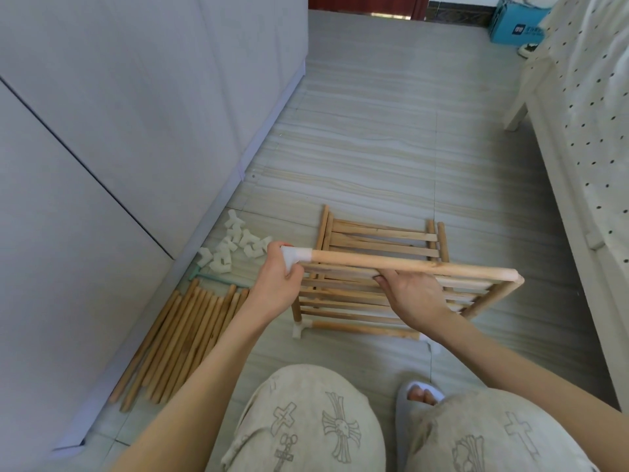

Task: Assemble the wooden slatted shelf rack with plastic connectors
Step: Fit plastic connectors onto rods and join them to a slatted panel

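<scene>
A wooden slatted shelf panel [340,303] is held tilted above the floor in front of my knees. My left hand [279,284] grips a white plastic connector [296,256] on the left end of the panel's upper rail [408,265]. My right hand [408,294] holds the slats near the middle, fingers curled under the rail. Another white connector [301,327] sits on the panel's lower left corner. A second slatted panel [381,240] lies flat on the floor behind.
Several loose white connectors [235,247] lie in a heap by the grey cabinet [136,131] at left. Several wooden dowels [180,338] lie beside it, with a green tool [211,276] above them. A bed [585,131] stands at right. A blue box [517,22] sits far back.
</scene>
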Demonstrator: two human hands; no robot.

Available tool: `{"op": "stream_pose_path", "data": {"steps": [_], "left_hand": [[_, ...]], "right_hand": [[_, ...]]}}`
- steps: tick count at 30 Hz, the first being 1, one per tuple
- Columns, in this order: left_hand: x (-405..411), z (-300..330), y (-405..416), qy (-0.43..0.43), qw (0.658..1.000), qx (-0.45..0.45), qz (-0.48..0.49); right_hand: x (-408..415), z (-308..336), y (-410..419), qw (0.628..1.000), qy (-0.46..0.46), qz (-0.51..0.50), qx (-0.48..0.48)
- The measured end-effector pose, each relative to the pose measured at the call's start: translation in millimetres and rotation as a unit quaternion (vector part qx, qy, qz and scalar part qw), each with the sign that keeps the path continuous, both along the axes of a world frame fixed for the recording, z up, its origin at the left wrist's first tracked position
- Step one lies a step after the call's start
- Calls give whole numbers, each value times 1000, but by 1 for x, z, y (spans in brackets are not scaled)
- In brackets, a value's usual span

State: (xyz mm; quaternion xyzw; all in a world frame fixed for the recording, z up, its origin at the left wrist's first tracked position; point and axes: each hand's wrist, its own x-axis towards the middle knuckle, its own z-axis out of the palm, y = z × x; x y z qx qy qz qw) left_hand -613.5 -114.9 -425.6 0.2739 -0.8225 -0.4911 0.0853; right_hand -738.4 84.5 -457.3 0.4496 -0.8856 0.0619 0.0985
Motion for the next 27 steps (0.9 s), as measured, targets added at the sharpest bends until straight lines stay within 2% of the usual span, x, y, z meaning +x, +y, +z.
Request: {"op": "stream_pose_path", "data": {"steps": [3,6,10,13,16,18,23,25,27], "left_hand": [[1,-1,-2,7,1000,11,-11],[-2,0,-7,8,999,14,-29],[-1,-8,-26,14,993,54,-102],[8,-34,-49,1,993,77,-86],[9,-84,-76,-85,996,18,-31],[8,-119,-97,-165,985,-39,-12],[4,-187,-148,-356,918,-174,-3],[0,-202,-161,-387,897,-213,1],[-9,-211,-170,-384,895,-226,14]], "right_hand": [[-10,0,0,994,-62,3,93],[-20,-1,-4,992,-63,1,112],[-31,-2,-12,998,-34,2,54],[-43,-10,-22,998,-36,-47,-2],[-58,-24,-33,997,-37,-61,-35],[-68,-31,-38,997,-13,-46,-60],[-92,-47,-46,997,27,-26,-75],[-101,-52,-51,997,23,-17,-71],[-108,-57,-56,997,22,0,-71]]}}
